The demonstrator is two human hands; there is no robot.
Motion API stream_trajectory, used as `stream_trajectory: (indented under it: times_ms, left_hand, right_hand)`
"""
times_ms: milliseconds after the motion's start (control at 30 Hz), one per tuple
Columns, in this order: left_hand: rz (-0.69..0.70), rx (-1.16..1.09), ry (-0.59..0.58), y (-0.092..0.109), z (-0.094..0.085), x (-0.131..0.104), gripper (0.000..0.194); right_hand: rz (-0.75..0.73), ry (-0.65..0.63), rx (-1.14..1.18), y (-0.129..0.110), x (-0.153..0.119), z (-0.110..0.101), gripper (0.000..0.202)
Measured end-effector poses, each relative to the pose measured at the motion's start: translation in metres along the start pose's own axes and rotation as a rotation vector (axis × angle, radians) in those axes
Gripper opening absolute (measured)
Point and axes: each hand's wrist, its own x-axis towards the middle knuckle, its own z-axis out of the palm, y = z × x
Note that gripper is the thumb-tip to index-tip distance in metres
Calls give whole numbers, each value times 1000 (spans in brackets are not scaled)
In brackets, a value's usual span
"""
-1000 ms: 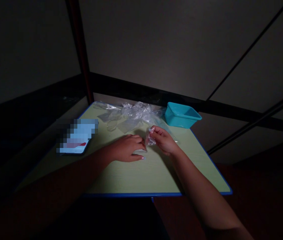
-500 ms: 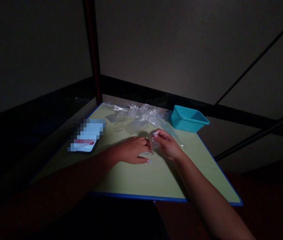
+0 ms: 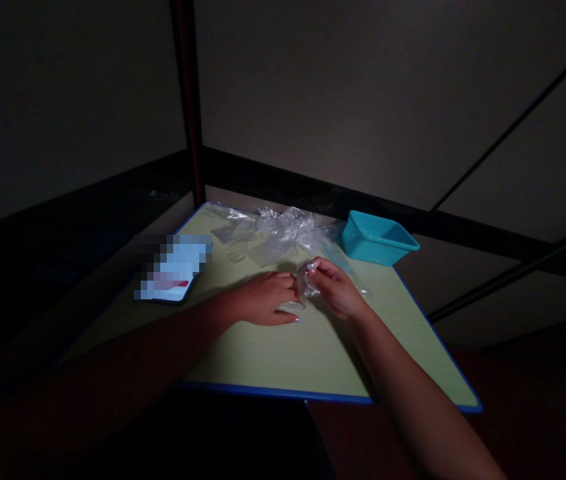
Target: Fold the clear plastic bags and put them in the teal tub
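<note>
My right hand (image 3: 335, 288) pinched a small clear plastic piece (image 3: 305, 284) between thumb and fingertips, in front of me over the pale, blue-edged counter (image 3: 283, 363). My left hand (image 3: 267, 301) lay palm down just beside it, thumb spread from the fingers. Also present: crumpled clear plastic (image 3: 285, 230) behind, one turquoise tub (image 3: 375, 248) right, one phone (image 3: 175, 267) left.

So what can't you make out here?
Head view: most of what the phone displays, blurred by pixel blocks.
Head view: inside bottom of the teal container, hidden by its near wall.
Head view: whether clear plastic in the right hand joins the piece under the left hand; fingers obscure it.
</note>
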Motion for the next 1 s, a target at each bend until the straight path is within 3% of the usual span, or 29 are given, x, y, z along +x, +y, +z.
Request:
stream_trajectory:
  times_ms: [100, 167, 233, 333, 400, 467, 833, 1000]
  left_hand:
    - [-27, -6, 50, -1, -5, -1, 20]
    - [-118, -88, 98, -2, -7, -1, 18]
    - [-287, -272, 178, -3, -8, 0, 27]
    - [-655, -690, 297, -6, -10, 5, 44]
    - [-854, -937, 292, -6, -12, 9, 52]
    - [-961, -1093, 249, -6, -15, 11, 57]
    - [-1024, -1479, 183, -3, -24, 9, 67]
    - [-1012, -1504, 174, -5, -25, 7, 45]
  right_hand:
    - [-8, 8, 7, 1, 0, -1, 32]
    - [-5, 11, 14, 1, 0, -1, 32]
    - [-2, 13, 15, 1, 0, -1, 32]
    - [-4, 27, 0, 2, 1, 0, 33]
    - [-2, 37, -7, 3, 1, 2, 33]
    - [2, 49, -11, 5, 1, 5, 35]
    - [-26, 21, -195, 9, 0, 13, 50]
    - [-15, -22, -233, 14, 1, 8, 44]
